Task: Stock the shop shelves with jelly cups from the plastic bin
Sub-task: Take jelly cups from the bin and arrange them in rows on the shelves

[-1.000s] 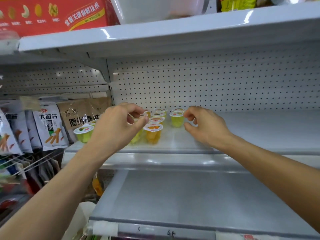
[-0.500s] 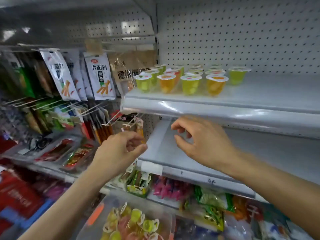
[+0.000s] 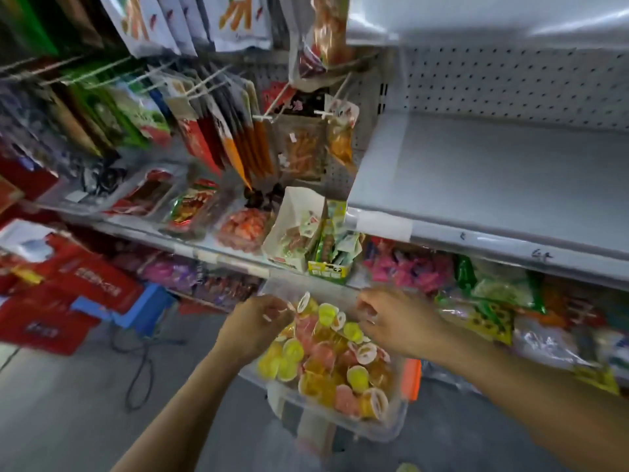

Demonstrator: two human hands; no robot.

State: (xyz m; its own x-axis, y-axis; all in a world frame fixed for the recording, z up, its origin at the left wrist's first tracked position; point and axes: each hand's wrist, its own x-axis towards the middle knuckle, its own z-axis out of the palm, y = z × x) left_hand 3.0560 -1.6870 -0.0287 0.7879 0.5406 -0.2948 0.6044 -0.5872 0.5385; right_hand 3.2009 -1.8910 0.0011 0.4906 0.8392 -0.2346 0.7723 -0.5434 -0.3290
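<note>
A clear plastic bin (image 3: 391, 427) with an orange latch stands low in front of me. It is full of jelly cups (image 3: 326, 362) in yellow, orange and pink. My left hand (image 3: 255, 327) hovers over the bin's far left corner, fingers loosely curled, fingertips at the white lid of a cup. My right hand (image 3: 398, 321) is over the far right side, fingers bent down towards the cups. Motion blur hides any firm hold. The grey shelf (image 3: 476, 172) at upper right is bare.
Hanging snack packets (image 3: 235, 131) on pegs fill the upper left. A lower shelf holds trays and an open snack box (image 3: 299, 229). Bagged sweets (image 3: 493, 284) lie under the grey shelf. Red bags, a blue stool (image 3: 143, 308) and a cable lie on the floor at left.
My view has swung down from the stocked upper shelf to the bin. Both hands dropped from shelf height to just over the jelly cups in the bin.
</note>
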